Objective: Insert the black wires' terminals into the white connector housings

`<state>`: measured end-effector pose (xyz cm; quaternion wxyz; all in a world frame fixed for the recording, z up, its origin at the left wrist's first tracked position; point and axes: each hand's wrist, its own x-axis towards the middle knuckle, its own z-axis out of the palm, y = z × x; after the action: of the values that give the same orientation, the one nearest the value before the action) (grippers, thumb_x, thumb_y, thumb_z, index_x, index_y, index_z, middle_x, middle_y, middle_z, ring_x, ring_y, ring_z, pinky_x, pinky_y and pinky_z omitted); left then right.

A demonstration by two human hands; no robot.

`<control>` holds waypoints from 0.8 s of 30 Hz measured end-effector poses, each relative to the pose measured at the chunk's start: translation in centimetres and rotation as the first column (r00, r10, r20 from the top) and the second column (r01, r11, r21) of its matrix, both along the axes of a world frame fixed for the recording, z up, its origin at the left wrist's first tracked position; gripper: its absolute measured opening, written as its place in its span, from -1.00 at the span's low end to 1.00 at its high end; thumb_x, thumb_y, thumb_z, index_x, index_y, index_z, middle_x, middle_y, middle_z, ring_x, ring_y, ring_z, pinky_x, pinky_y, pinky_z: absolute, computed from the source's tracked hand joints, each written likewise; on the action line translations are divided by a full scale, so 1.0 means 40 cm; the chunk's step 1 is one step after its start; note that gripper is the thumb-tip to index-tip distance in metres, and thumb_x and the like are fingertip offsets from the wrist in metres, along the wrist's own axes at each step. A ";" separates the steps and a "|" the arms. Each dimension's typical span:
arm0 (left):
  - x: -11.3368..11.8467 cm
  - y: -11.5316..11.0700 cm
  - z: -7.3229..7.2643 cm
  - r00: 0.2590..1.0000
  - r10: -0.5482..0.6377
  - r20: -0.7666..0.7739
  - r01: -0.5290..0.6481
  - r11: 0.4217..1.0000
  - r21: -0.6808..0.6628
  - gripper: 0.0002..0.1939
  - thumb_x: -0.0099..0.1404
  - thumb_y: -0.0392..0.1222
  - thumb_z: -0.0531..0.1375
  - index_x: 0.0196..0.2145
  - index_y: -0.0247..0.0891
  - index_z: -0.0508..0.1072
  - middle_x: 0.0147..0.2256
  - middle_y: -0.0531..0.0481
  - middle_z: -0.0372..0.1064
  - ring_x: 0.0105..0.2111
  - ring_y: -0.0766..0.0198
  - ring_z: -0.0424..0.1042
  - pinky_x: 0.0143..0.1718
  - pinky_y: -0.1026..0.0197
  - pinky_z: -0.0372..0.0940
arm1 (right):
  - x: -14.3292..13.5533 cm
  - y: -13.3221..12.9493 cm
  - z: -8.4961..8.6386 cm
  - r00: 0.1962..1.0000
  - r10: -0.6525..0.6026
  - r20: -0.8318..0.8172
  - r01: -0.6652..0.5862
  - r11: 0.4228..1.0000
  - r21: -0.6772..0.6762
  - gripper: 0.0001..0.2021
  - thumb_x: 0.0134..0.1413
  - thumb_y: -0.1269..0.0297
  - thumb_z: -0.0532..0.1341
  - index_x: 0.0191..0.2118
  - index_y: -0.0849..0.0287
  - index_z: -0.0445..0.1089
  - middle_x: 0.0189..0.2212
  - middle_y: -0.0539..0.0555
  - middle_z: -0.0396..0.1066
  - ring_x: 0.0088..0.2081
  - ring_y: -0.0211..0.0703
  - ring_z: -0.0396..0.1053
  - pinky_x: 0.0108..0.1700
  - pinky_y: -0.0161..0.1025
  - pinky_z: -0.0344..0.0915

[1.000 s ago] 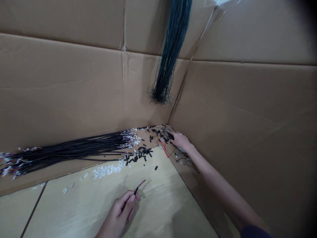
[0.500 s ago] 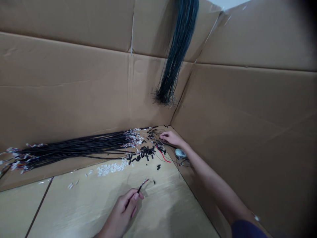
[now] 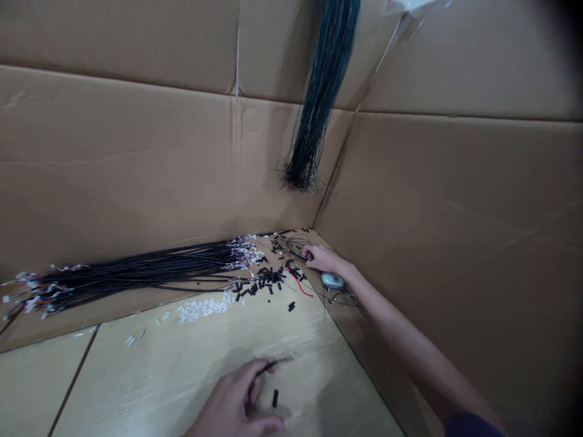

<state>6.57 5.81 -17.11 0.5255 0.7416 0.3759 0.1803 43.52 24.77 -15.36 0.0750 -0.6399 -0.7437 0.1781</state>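
Note:
Low in the centre, my left hand (image 3: 241, 397) has its thumb spread from the other fingers, with a short black cable end (image 3: 272, 365) lying along the index finger. Its thin wires are blurred. A small black sleeve (image 3: 275, 398) shows between thumb and index finger, over the table. Near the far corner, my right hand (image 3: 320, 258) is closed around a dark, slender tool (image 3: 298, 255); its exact kind cannot be made out. Scattered black sleeves (image 3: 272, 277) and a red strip (image 3: 300, 284) lie just left of that hand.
A bundle of black cables (image 3: 150, 267) with white connectors lies along the back cardboard wall (image 3: 136, 133). White pieces (image 3: 204, 308) are piled before it. Dark strands (image 3: 325, 91) hang above the corner. A pale blue object (image 3: 332, 280) sits beside my right wrist.
My right hand has shifted slightly right and now holds the dark tool. My left hand has moved lower, its thumb has opened away, and a black sleeve shows beside it.

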 end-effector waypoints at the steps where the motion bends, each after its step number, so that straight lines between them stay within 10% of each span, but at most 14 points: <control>1: 0.001 -0.006 -0.004 0.997 -0.062 -0.052 0.066 0.995 0.077 -0.44 0.14 0.08 0.33 0.05 -0.14 0.41 -0.31 0.00 0.40 -0.36 0.20 0.33 -0.32 0.26 0.24 | 0.011 0.001 0.009 1.000 0.009 -0.021 -0.008 1.000 0.008 -0.74 0.28 0.22 0.20 0.00 0.22 0.37 -0.05 0.13 0.41 -0.12 -0.10 0.43 -0.09 -0.05 0.42; 8: -0.002 -0.005 -0.008 0.991 -0.049 -0.123 0.092 0.926 0.367 -0.71 0.44 -0.18 -0.01 0.03 -0.08 0.40 -0.15 -0.05 0.45 -0.24 0.20 0.45 -0.22 0.26 0.33 | 0.114 0.029 0.069 0.986 0.021 -0.168 -0.011 0.998 0.060 -0.72 0.26 0.22 0.21 0.02 0.24 0.35 -0.04 0.14 0.39 -0.09 -0.07 0.42 -0.07 -0.02 0.41; 17: 0.080 -0.020 -0.016 0.960 -0.043 -0.276 0.181 0.847 0.500 -0.74 0.44 -0.16 0.02 -0.03 -0.14 0.44 -0.20 -0.06 0.50 -0.27 0.19 0.49 -0.26 0.26 0.32 | 0.093 0.040 0.017 0.967 -0.030 -0.254 0.039 0.999 0.027 -0.74 0.28 0.19 0.19 -0.03 0.26 0.38 -0.14 0.10 0.44 -0.22 -0.15 0.46 -0.20 -0.13 0.45; 24: 0.186 0.118 0.044 0.957 0.092 -0.275 0.070 0.848 0.526 -0.66 0.49 -0.13 -0.07 -0.07 -0.25 0.46 -0.20 -0.16 0.51 -0.27 0.14 0.50 -0.25 0.19 0.30 | 0.121 0.080 0.155 0.957 -0.172 -0.236 0.221 0.954 0.201 -0.75 0.30 0.19 0.17 -0.04 0.25 0.39 -0.14 0.11 0.44 -0.22 -0.16 0.45 -0.18 -0.13 0.45</control>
<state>14.00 10.53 -15.35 0.2385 0.8738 0.3884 0.1696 48.34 27.98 -9.16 0.2446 -0.6752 -0.6790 0.1526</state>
